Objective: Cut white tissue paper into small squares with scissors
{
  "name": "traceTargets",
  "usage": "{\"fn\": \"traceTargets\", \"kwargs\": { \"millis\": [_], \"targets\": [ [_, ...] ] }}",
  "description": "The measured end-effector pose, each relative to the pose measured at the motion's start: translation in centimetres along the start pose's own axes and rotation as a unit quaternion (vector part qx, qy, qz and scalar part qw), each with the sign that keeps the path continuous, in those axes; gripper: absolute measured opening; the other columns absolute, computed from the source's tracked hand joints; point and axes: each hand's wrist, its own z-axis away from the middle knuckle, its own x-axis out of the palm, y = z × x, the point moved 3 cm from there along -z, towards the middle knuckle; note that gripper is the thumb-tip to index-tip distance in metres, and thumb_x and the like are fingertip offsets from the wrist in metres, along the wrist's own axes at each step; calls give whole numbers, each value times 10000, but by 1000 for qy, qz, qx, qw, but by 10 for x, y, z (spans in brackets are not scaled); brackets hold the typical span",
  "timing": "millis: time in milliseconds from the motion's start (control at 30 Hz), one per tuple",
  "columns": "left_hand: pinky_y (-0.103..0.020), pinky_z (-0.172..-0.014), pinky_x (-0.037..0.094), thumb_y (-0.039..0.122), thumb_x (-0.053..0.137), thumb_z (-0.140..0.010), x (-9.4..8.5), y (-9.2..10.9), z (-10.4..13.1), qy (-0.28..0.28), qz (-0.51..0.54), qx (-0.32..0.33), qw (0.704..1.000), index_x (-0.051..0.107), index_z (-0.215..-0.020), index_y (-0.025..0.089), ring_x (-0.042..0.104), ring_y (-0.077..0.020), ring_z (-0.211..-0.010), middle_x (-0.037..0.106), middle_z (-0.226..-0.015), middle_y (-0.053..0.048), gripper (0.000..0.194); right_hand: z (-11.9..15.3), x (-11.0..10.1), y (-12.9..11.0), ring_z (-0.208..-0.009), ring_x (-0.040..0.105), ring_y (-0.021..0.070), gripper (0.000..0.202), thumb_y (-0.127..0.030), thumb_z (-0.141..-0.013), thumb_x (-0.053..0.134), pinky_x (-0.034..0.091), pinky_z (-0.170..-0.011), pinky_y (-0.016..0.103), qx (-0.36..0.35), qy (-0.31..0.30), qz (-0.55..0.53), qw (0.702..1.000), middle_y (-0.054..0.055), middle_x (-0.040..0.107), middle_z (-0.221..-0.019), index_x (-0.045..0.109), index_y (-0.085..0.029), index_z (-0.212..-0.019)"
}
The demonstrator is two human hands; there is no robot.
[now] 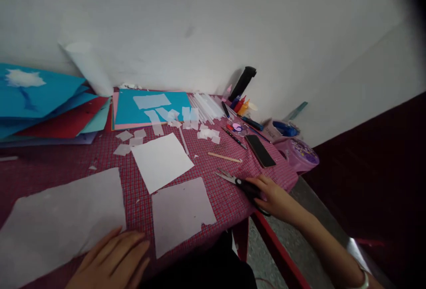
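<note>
My right hand (271,197) is closed on the black handles of a pair of scissors (229,176) at the table's front right edge. The blades lie slightly apart over the checked cloth and point left. My left hand (113,260) rests flat, fingers stretched out, at the lower right edge of a large grey-white sheet (66,218). Between the hands lies a smaller square sheet (183,212) with torn edges. Just behind it is a bright white square of paper (161,160), slightly overlapping it or touching it.
Cut paper pieces (124,149) and a blue sheet (128,109) lie farther back. Coloured papers (83,123) are stacked left, beside a white roll (89,69). Toward the right are a wooden stick (224,157), a phone (260,150), paint bottles (244,107) and a pink container (299,158).
</note>
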Motion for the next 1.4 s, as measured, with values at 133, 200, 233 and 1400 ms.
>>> {"fn": "traceTargets", "kwargs": {
  "millis": [133,200,233,1400],
  "targets": [
    [-400,-980,366,125,328,-900,-5,22,-27,-17,18,-68,997,683,-858,236,647,-194,-885,731,-911,-20,374,-1,-5,9,-1062,580,235,492,-214,-819,576,463,-939,392,-20,-30,12,999,93,583,-1175,492,-239,-1303],
    [-381,-953,386,140,330,-897,-11,22,-39,-26,20,-81,996,676,-846,229,650,-182,-830,726,-872,-13,360,-7,-6,10,-1026,608,238,420,-243,-844,557,489,-908,397,-35,-24,22,999,93,614,-1149,531,-235,-1264],
    [-372,-926,407,159,350,-897,-15,18,-44,-41,18,-91,995,674,-860,228,650,-182,-817,723,-876,-13,334,-13,-7,8,-1005,622,237,377,-252,-857,542,501,-893,397,-47,-14,23,999,92,631,-1130,556,-231,-1234],
    [-237,-529,328,139,531,-694,15,-230,-157,-107,31,-543,832,524,-595,173,531,-146,-600,602,-614,-20,105,-136,19,-94,-997,627,238,404,-80,-753,539,438,-909,379,-227,-222,-184,930,54,696,-1059,667,-255,-1094]
  ]
}}
